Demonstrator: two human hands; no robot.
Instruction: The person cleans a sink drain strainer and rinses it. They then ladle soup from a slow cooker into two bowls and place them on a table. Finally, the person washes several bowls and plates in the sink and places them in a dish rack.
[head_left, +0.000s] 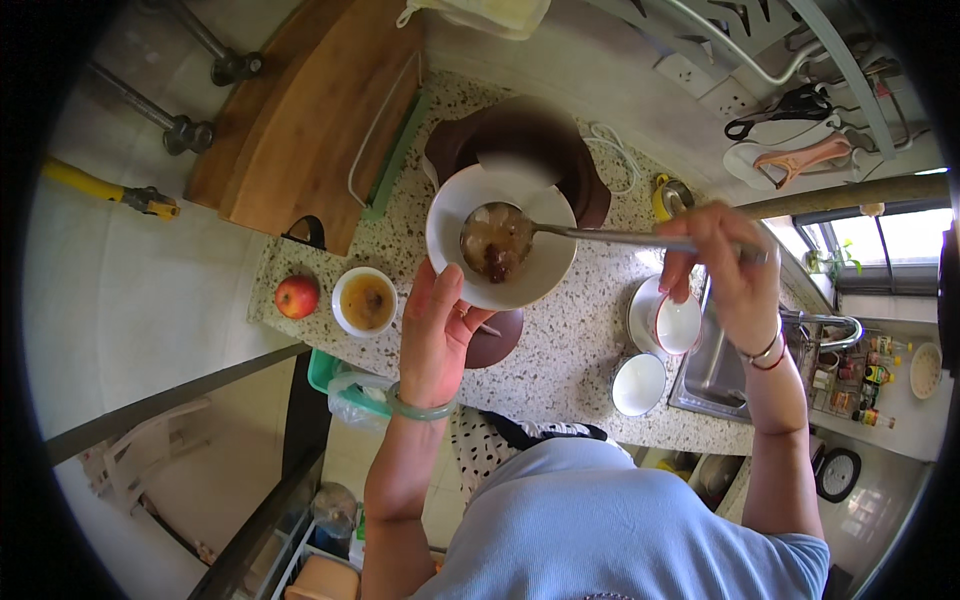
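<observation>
Well, the right hand [736, 275] curls round the ladle handle [615, 236]

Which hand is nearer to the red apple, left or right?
Left. The left hand is right of the red apple; the right hand is much farther right.

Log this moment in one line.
left hand: holds white bowl | right hand: holds loaded ladle, over or inside that bowl | counter: small filled bowl beside red apple; brown pot
</observation>
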